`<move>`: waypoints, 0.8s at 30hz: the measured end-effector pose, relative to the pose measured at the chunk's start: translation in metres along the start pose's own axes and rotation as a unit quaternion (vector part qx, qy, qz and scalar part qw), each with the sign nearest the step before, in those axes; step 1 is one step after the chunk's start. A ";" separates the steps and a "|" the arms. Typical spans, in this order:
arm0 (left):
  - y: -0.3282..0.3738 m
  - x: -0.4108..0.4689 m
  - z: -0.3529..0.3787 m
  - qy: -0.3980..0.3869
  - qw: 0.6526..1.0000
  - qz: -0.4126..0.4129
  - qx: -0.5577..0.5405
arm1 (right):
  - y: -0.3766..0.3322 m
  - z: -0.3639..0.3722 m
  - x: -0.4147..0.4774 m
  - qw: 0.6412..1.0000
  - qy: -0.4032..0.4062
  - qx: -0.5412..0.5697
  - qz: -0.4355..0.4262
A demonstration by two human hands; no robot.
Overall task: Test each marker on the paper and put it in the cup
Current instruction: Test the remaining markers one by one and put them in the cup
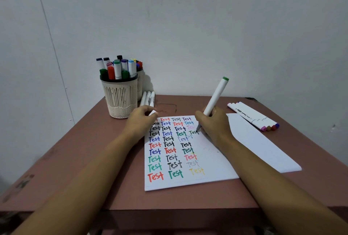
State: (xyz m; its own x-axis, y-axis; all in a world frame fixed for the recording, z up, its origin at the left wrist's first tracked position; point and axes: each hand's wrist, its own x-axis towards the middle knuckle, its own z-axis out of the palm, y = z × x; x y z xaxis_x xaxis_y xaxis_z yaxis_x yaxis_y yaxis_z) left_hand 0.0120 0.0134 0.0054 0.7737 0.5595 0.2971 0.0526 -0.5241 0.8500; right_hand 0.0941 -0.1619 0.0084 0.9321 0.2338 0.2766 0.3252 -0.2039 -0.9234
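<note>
Grips marker (214, 99) in right hand (212, 123), fingers curled round lower barrel; barrel white, green end up, tilted toward far right. Tip down on paper (212, 159), touching at right end of fourth row, just beside a dark green "Test". Pinches small white piece (153, 112) in left hand (140, 119), fingers curled, hand resting on far left corner of paper; identity of piece unclear. Sheet near centre of table (94, 150), covered in rows of "Test" in red, black, blue, green, pink, yellow; right strip and near edge blank. At far left of table, cup (120, 99): upright, beige, slotted wall, packed with markers standing on end, with green, red, purple, blue and black caps visible. Just behind it to the right, second cup (140, 85), mostly hidden, also holding markers. Just right of cup, three markers (148, 98) lying side by side, white barrels, between cup and left hand. At far right of table, row of markers (254, 116) lying flat and touching each other, caps pink, brown, red, blue at near end. Right of paper, blank sheets (263, 146), left edge hidden by right forearm, far edge meeting row of markers. Behind table, grey wall (188, 27).
</note>
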 end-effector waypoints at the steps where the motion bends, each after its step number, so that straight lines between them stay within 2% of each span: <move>1: 0.000 0.000 0.000 -0.001 1.000 0.002 0.003 | 0.000 0.000 -0.001 1.000 -0.001 -0.007 -0.006; 5: -0.002 0.000 0.002 -0.005 0.999 0.020 0.046 | -0.001 0.000 -0.001 1.000 0.010 -0.007 -0.004; 8: -0.001 -0.005 0.003 -0.020 0.994 0.061 0.092 | -0.003 -0.003 0.001 0.992 0.002 0.120 0.044; 11: 0.005 -0.012 0.004 -0.028 0.981 0.140 0.132 | -0.009 -0.005 0.003 0.971 -0.020 0.233 0.059; 15: 0.011 -0.016 0.004 -0.033 0.982 0.170 0.078 | -0.019 -0.003 -0.003 0.932 -0.094 0.344 0.065; 19: 0.012 -0.017 0.007 -0.063 0.982 0.173 0.043 | -0.022 0.000 -0.008 0.923 -0.156 0.350 0.041; 24: 0.014 -0.018 0.009 -0.066 0.978 0.198 0.031 | -0.017 0.001 -0.007 0.929 -0.178 0.325 0.022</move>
State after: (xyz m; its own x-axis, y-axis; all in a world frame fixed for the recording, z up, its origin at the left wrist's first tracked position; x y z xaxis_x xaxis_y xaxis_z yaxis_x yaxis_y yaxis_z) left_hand 0.0041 -0.0093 0.0079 0.8160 0.2194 0.5348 -0.2327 -0.7223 0.6513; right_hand 0.0815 -0.1588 0.0222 0.7930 0.5612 0.2370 0.0163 0.3694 -0.9291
